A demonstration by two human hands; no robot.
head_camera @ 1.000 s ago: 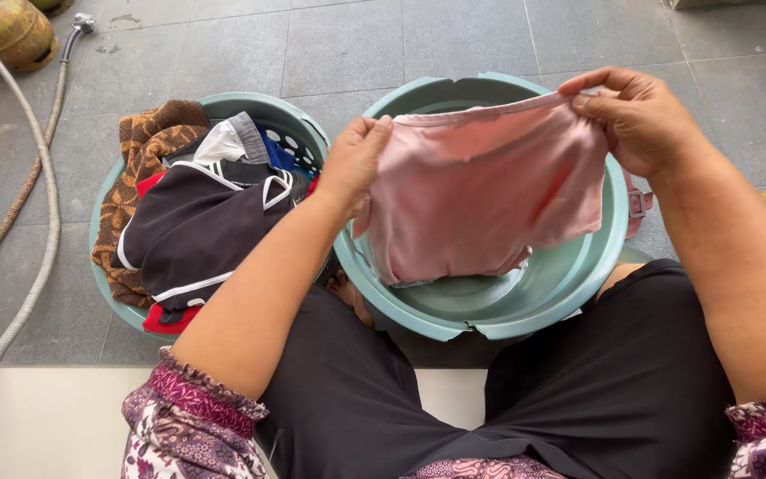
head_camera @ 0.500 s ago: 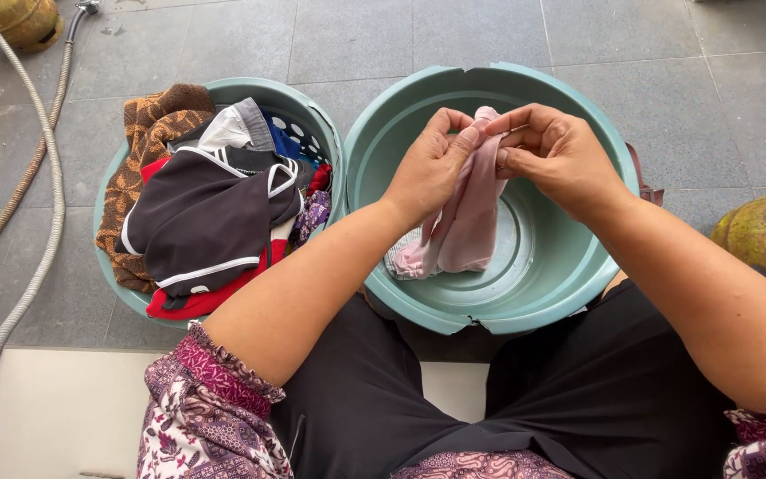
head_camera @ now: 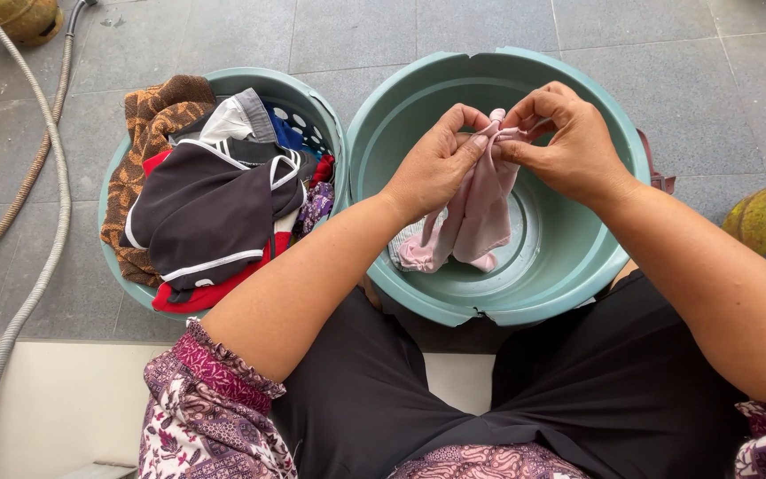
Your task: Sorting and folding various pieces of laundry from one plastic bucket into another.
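Over grey tiles, both hands [head_camera: 441, 164] [head_camera: 569, 142] pinch pink cloth [head_camera: 476, 208] above teal basin [head_camera: 569, 275]

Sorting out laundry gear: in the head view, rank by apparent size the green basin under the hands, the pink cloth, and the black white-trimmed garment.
1. Round green plastic basin, clearly largest.
2. Black garment with white trim.
3. Bunched pink cloth, pinched by left hand and right hand; folded up, so it shows smallest.

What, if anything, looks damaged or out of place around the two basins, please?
The right basin has a chipped rim, with small notches at its far edge and its near edge. Clothes spill over the left basin rim.
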